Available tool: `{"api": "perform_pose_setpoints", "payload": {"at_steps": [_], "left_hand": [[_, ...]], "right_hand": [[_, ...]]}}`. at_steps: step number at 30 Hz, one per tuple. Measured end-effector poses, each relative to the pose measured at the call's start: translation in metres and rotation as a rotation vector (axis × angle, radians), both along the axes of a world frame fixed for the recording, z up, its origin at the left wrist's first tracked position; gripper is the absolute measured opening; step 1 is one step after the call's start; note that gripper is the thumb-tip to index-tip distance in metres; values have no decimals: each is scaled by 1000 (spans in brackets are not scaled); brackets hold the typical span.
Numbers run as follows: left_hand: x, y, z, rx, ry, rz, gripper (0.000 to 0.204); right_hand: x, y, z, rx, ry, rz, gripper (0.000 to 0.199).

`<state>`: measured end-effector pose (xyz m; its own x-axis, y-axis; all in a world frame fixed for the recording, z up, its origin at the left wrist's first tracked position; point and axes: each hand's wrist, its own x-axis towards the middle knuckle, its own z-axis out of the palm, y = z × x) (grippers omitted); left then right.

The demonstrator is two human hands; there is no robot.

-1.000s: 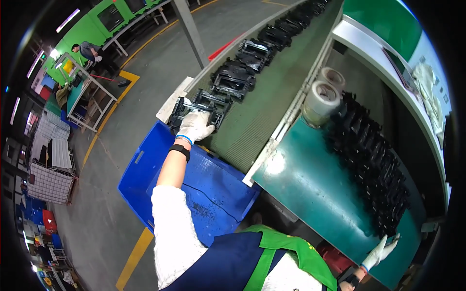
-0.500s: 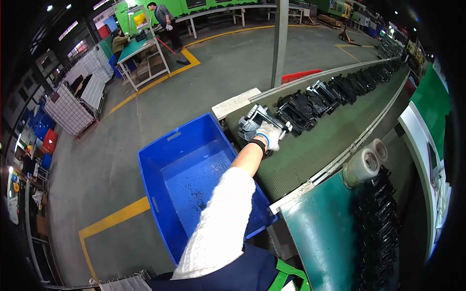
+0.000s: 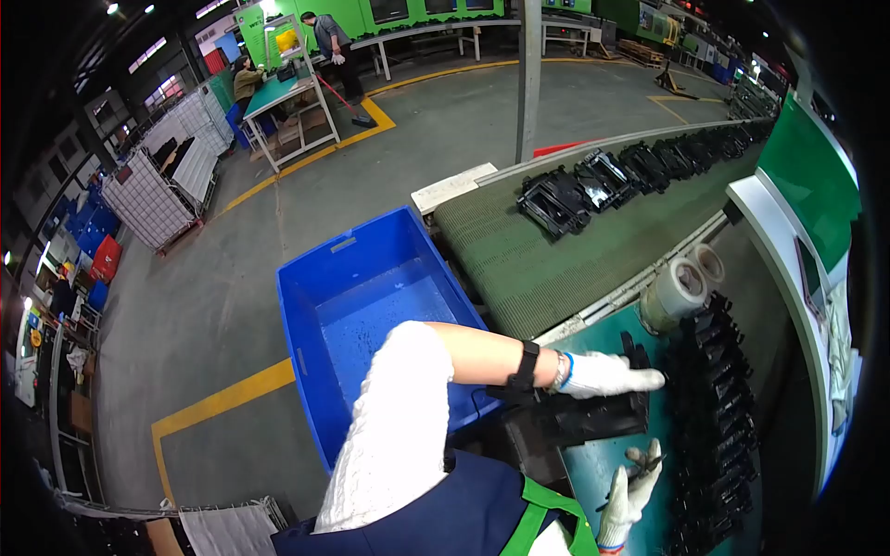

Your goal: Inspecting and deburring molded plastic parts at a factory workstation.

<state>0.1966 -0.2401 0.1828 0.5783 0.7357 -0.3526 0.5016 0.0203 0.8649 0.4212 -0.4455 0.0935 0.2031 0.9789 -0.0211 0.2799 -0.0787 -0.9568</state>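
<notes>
My left hand (image 3: 603, 374), in a white glove, reaches across to the right over the green-topped bench (image 3: 603, 468). Its fingers point right, close together, along the top of a black plastic frame (image 3: 598, 419); the thumb is out of sight. Part of that frame lies behind the hand and wrist. Nearer to me, my gloved right hand (image 3: 632, 496) is raised with bent fingers below the frame. A small dark thing shows between its thumb and fingers, too small to name. A dense row of black plastic parts (image 3: 714, 426) lines the bench's right side.
An open blue bin (image 3: 371, 296) stands left of the bench. Beyond it, a green conveyor belt (image 3: 519, 269) carries several black frames (image 3: 553, 201). Rolls of clear film (image 3: 674, 289) sit at the bench's far edge. A grey post (image 3: 528, 83) rises behind the belt; two people work far off.
My left hand has come from the belt's near end to the bench, and the silvery-looking frame it gripped there is off the belt. My right hand has come into view. The view has shifted slightly.
</notes>
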Motion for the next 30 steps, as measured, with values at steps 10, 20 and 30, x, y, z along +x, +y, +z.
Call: {"api": "perform_pose_setpoints", "payload": {"at_steps": [10,20,30], "left_hand": [[111,-72,-37,-517,-520,-387,70],[86,29,-83,838,93,-485,29],[130,-63,-53,912,272,-262,51]], "right_hand": [[94,-64,-61,271,48,-258,74],[105,-90,-39,-35,331,-493,60],[118,-135,-20,-135,-688,-276,52]]}}
